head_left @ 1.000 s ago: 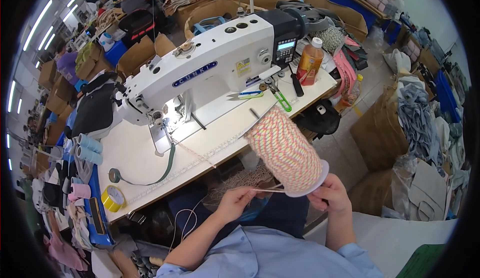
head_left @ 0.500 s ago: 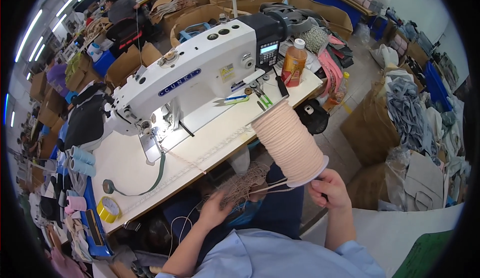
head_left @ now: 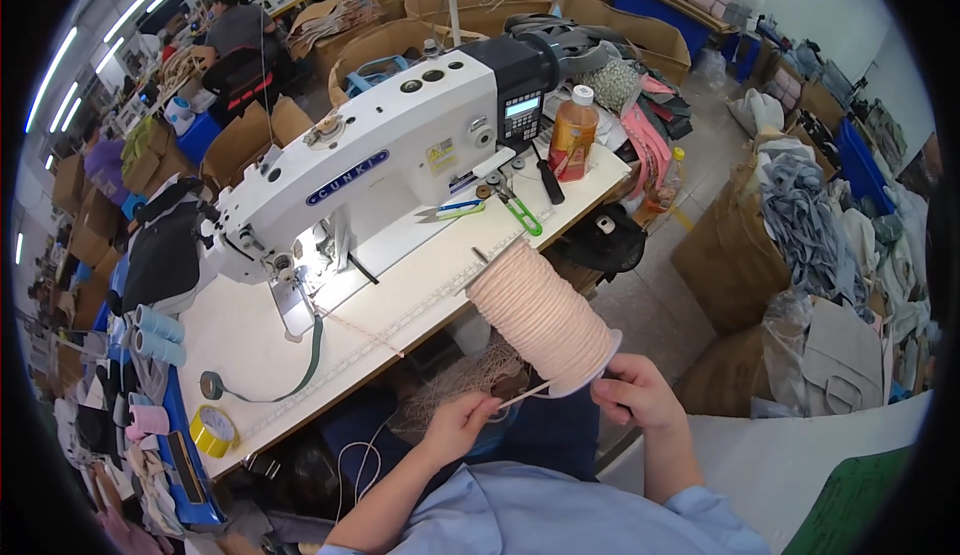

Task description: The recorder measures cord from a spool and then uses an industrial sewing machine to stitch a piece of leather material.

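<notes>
A large spool of pale pink cord (head_left: 545,320) is tilted above the near table edge, its far end over the tabletop. My right hand (head_left: 640,393) is closed at the spool's near flange and holds it up from that end; its grip is partly hidden. A short dark rod end (head_left: 479,253) pokes out beyond the far flange. Left of the spool, my left hand (head_left: 462,425) pinches a strand of the cord (head_left: 525,395), which runs taut to the spool's near end. A loose tangle of thin brownish strands (head_left: 465,380) lies over my lap, behind my left hand.
A white sewing machine (head_left: 350,155) stands on the white table (head_left: 375,340). On the table are green-handled snips (head_left: 525,217), a bottle (head_left: 573,135), a dark green strap (head_left: 312,360) and yellow tape (head_left: 213,430). Cartons of fabric (head_left: 730,245) stand at the right.
The spool has moved left and lower. My left hand has come out of the tangle and closed on the cord, drawing it taut. The right hand has shifted left with the spool.
</notes>
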`<state>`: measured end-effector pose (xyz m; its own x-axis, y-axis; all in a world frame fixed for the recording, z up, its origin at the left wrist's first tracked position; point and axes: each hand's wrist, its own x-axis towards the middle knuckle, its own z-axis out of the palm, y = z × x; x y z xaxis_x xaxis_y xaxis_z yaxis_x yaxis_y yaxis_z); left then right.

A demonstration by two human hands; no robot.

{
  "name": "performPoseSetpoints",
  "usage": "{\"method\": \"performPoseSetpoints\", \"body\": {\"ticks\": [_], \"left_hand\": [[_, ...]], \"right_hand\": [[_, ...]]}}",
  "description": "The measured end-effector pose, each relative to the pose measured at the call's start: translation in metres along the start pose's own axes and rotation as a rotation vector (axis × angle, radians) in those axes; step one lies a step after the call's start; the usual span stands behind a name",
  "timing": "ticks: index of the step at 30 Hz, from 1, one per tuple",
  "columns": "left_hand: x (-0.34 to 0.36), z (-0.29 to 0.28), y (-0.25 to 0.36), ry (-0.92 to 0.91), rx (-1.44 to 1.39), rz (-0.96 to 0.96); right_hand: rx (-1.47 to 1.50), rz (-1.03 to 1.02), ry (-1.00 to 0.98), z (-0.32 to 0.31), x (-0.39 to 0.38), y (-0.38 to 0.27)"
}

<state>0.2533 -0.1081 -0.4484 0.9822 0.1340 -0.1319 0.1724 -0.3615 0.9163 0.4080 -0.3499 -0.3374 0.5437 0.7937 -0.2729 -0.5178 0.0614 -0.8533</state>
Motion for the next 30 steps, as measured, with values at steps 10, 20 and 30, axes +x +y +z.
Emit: {"method": "performPoseSetpoints", "body": {"ticks": [10,20,30], "left_hand": [[-0.065,-0.018,-0.079,0.019,0.438,-0.404],[-0.055,-0.007,-0.064,-0.004,0.205,-0.419],[-0.077,-0.012,-0.06,0.026,0.211,-0.562]], "right_hand": [[-0.179,-0.152,0.373,-0.059,-0.013,-0.024],[-0.503,-0.249,0.54,-0.173,0.072,-0.074],[-0.612,-0.24,0.539,-0.22,0.161,-0.112]]}}
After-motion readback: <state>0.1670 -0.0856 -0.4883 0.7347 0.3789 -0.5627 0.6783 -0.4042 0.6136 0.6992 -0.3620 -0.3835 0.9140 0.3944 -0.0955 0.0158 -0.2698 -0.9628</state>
